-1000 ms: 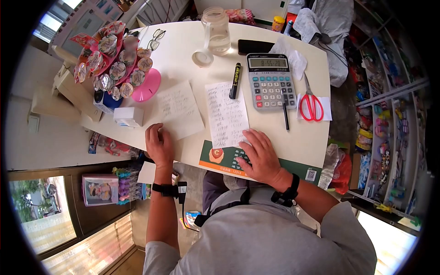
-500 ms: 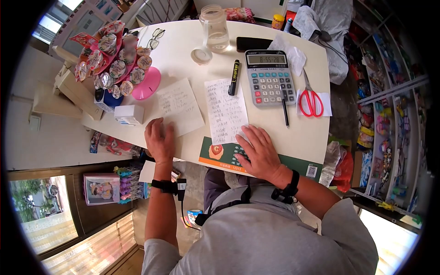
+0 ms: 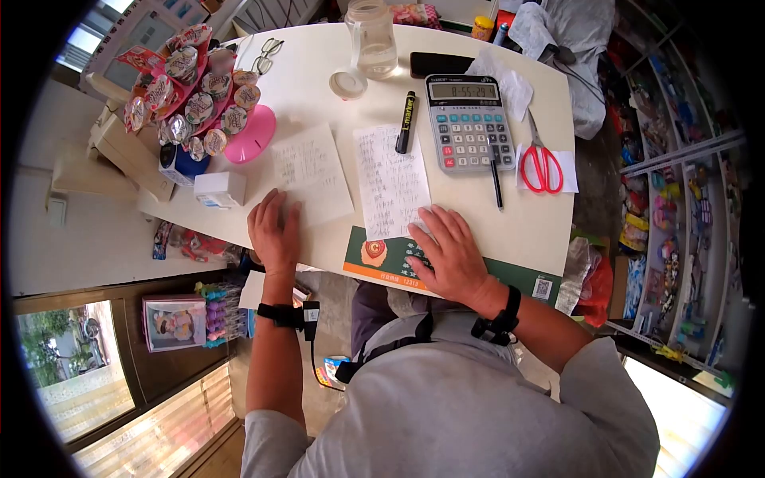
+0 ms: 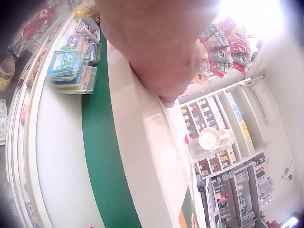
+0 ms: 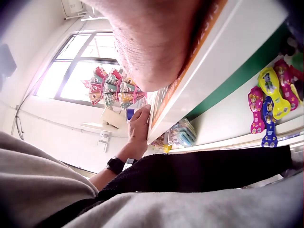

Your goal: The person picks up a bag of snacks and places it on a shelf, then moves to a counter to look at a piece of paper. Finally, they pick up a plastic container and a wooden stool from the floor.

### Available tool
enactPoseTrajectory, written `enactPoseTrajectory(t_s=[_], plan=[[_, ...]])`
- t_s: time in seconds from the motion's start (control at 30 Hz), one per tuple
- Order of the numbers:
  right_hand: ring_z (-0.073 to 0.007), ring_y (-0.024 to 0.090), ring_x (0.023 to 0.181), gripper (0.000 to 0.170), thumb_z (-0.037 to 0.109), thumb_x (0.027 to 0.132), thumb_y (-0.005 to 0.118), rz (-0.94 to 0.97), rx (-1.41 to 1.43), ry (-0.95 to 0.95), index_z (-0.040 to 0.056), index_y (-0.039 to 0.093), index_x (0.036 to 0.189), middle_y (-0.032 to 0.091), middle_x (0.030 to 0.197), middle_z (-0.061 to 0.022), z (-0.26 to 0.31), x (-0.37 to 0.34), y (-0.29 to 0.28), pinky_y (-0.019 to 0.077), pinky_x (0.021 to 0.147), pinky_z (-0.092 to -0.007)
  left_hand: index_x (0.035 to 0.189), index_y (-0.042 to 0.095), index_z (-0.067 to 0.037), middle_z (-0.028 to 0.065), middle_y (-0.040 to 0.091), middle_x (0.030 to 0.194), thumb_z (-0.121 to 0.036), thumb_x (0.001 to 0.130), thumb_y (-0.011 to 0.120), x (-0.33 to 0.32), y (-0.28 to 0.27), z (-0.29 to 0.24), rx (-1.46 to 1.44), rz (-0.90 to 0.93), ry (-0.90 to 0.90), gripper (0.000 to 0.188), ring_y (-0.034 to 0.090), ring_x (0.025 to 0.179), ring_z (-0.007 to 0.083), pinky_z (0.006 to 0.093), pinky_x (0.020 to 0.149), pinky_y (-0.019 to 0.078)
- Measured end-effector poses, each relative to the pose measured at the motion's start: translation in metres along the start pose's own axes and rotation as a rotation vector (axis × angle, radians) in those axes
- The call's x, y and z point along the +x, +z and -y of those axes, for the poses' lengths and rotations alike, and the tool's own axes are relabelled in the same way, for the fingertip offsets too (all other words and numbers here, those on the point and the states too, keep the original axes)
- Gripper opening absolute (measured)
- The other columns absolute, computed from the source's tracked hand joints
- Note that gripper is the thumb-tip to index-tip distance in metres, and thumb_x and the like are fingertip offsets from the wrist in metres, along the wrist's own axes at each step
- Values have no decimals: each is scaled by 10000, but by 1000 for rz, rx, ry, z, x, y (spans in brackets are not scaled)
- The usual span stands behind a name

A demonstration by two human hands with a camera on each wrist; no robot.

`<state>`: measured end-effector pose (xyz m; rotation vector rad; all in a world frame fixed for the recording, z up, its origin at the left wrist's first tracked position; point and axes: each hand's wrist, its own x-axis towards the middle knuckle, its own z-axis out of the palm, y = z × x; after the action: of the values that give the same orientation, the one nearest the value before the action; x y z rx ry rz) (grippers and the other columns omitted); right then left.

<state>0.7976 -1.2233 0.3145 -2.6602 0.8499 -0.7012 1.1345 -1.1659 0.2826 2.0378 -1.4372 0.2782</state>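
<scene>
Left hand point(image 3: 275, 233): loosely bent, seemingly holding nothing, beside left sheet point(image 3: 319, 177)
Right hand point(image 3: 452, 256): fingers relaxed, tips at written list point(image 3: 390, 179), lower corner
Sheet and list: unshifted, hands too; view tilted, likely a pause
Calculator point(image 3: 462, 119): beyond right hand

Shirt point(image 3: 478, 398), grey, short-sleeved; trousers point(image 3: 369, 307), dark, purplish; body strap point(image 3: 426, 327), black; left hand point(image 3: 273, 233), right hand point(image 3: 453, 259), ungloved; left wristband point(image 3: 279, 313), black; box point(image 3: 310, 327), black, pale label point(image 3: 311, 314); cable point(image 3: 313, 358), black, thin; right wristband point(image 3: 512, 304), black; unit point(image 3: 488, 328), black
</scene>
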Motion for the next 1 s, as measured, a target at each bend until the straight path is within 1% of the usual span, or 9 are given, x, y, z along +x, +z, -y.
enactPoseTrajectory(t_s=[0.17,0.23,0.33,0.63,0.87,0.97,1.0], plan=[[-386,451,1305,499,291,827,705,-4,5,5,0,611,1221,521,1355,-217,-1,0,2,334,1118,-522,1110,697,-73,96,680,1228,-198,846,737,0,1,1,-6,-1,2,294,580,1137,334,420,1003,444],[-392,452,1315,506,282,840,710,12,15,15,8,598,1251,508,1385,-219,-1,-1,1,332,1121,-523,1111,698,-77,95,679,1230,-200,847,737,0,1,1,-14,2,-4,293,579,1139,333,418,1003,444],[-396,454,1319,512,271,843,716,9,30,22,9,585,1262,497,1404,-222,-1,-1,1,332,1122,-524,1147,690,-70,92,663,1266,-220,882,719,-1,0,1,-2,42,-32,306,560,1190,315,395,1039,424],[-387,451,1313,500,268,812,731,-25,35,17,5,596,1215,492,1389,-226,-3,-2,2,339,1119,-521,1181,676,-58,117,670,1233,-246,906,698,0,0,-1,16,36,-31,334,571,1157,328,403,1027,424],[-382,452,1312,503,248,798,744,-36,52,19,2,593,1209,488,1391,-226,-4,-2,2,342,1117,-519,1178,674,-56,109,684,1193,-252,944,653,-1,2,0,18,11,-33,306,585,1123,319,399,1007,436],[-382,451,1310,494,242,798,742,-39,54,20,3,595,1205,495,1372,-217,-4,-2,2,345,1117,-517,1165,680,-57,106,688,1190,-244,954,640,-1,2,-1,15,7,-46,284,586,1127,315,396,1007,436],[-377,467,1282,483,233,797,739,-67,65,13,4,598,1198,506,1338,-207,-4,-2,2,362,1099,-510,1159,683,-58,107,688,1192,-240,956,637,-1,1,-2,10,5,-50,277,585,1130,314,396,1009,435]])
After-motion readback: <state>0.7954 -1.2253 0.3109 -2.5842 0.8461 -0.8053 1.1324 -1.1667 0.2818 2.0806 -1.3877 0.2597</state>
